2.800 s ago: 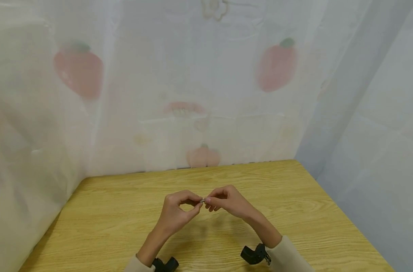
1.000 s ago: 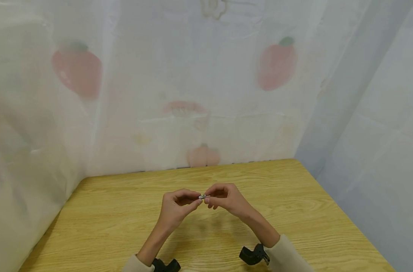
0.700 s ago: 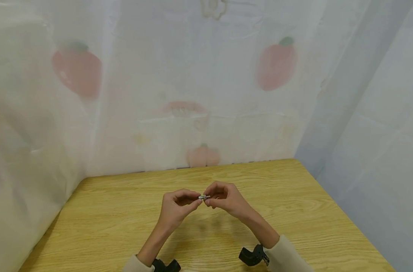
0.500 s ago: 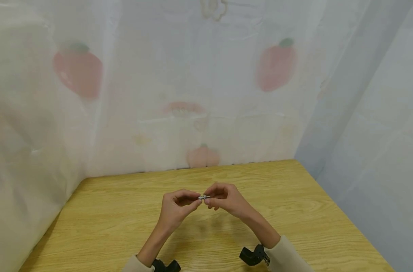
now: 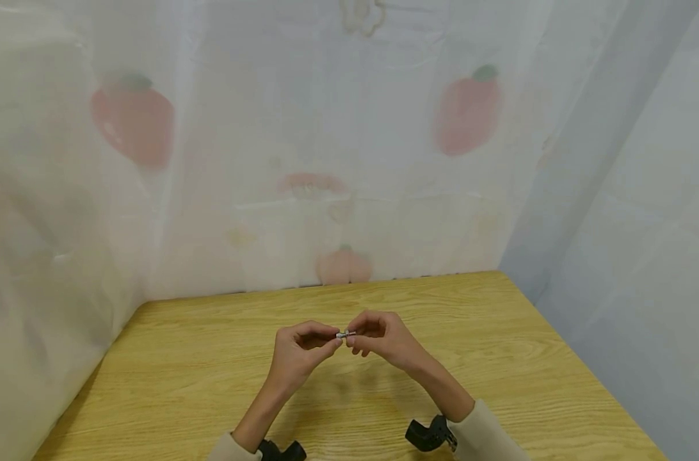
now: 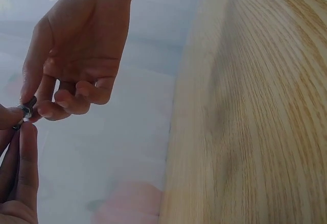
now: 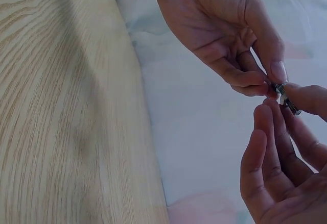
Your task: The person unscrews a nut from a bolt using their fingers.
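Note:
A small silver bolt point(image 5: 342, 335) is held level between both hands, above the wooden table. My left hand point(image 5: 294, 358) pinches its left end between thumb and fingertips. A nut point(image 7: 281, 88) sits around the bolt's shank, and the threaded end point(image 7: 294, 108) sticks out beyond it toward the right hand. With thumb and index finger, my right hand point(image 5: 386, 339) pinches at the nut; its other fingers are loosely bent. In the left wrist view the fingertips partly cover the bolt point(image 6: 26, 108). The bolt's left end is mostly hidden by the left fingers.
The wood-grain table point(image 5: 182, 384) spreads beneath the hands. A pale curtain with strawberry prints point(image 5: 303, 128) stands along its back and sides. Black wrist cameras point(image 5: 430, 434) sit near the light sleeves point(image 5: 490, 432).
More of the bolt shows between the hands than at first, and both hands are slightly higher. The right fingers parted from the nut briefly and are back on it.

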The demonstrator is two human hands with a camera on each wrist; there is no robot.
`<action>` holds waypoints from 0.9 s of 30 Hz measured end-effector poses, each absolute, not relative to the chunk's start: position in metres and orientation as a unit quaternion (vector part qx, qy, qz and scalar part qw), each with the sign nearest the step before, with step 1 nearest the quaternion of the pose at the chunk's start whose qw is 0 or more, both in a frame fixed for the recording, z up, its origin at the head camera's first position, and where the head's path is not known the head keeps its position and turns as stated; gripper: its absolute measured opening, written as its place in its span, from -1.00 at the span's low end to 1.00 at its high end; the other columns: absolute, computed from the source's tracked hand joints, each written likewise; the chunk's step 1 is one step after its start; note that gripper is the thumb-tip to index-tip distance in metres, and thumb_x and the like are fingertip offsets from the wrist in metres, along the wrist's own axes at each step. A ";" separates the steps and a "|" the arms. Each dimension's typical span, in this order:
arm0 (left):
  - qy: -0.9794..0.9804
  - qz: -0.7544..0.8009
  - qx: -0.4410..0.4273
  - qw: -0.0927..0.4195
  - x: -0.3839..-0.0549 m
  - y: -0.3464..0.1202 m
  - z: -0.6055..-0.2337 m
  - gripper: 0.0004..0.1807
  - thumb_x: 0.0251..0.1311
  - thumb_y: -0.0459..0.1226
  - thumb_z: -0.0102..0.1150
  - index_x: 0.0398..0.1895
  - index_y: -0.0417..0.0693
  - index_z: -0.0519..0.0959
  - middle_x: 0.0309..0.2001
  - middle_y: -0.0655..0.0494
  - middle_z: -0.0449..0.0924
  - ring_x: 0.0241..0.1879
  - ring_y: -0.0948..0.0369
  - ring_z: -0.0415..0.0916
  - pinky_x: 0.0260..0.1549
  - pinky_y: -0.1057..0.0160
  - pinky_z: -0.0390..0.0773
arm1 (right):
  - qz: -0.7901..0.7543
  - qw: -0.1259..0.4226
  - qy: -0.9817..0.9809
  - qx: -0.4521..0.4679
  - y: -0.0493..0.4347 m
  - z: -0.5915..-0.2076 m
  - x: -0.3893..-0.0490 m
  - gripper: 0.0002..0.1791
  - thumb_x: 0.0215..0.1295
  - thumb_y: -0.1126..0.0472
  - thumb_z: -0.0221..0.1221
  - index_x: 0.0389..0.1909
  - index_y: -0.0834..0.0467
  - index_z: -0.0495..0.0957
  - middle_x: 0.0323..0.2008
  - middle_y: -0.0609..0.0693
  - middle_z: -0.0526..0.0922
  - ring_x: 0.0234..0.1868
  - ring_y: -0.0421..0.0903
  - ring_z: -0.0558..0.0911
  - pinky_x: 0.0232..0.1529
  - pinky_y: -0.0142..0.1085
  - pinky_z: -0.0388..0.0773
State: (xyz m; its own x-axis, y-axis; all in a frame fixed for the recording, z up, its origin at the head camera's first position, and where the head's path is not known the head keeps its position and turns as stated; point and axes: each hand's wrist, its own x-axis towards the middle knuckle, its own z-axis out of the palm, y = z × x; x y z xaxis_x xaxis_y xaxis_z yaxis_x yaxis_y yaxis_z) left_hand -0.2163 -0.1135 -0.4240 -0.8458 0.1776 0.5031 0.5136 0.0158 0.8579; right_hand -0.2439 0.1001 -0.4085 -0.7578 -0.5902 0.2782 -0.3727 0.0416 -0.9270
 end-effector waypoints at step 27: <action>-0.700 -0.660 -0.246 0.119 -0.218 -0.114 -0.426 -0.83 0.10 -0.33 0.37 -0.25 -0.22 0.70 -0.27 -0.18 0.71 -0.31 0.18 0.71 -0.31 0.16 0.73 | -0.596 0.099 0.719 -0.345 0.100 -0.407 -0.243 -0.80 0.40 0.24 0.10 -0.08 0.25 0.58 -0.31 0.22 0.67 -0.39 -0.07 0.67 -0.35 -0.15 0.69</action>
